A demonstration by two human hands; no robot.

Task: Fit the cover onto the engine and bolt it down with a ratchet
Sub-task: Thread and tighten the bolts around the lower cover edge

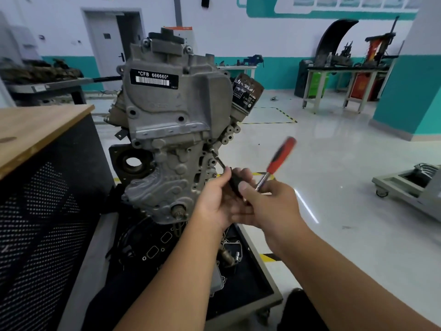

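Two hands at frame centre, left hand [218, 199] gripping ratchet [274, 163] head, right hand [267, 201] holding shaft, extension on engine [176, 130] bolt.

A black label [154, 78] on the upper face of the engine [171, 130] reads "*CFB 666660" above a barcode; the oil filter's [247, 91] print is unreadable.

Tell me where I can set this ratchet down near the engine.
Bare room: the wooden benchtop left of the engine, and the black tray's right side. Crowded: the tray under the engine, with a gasket and small parts.
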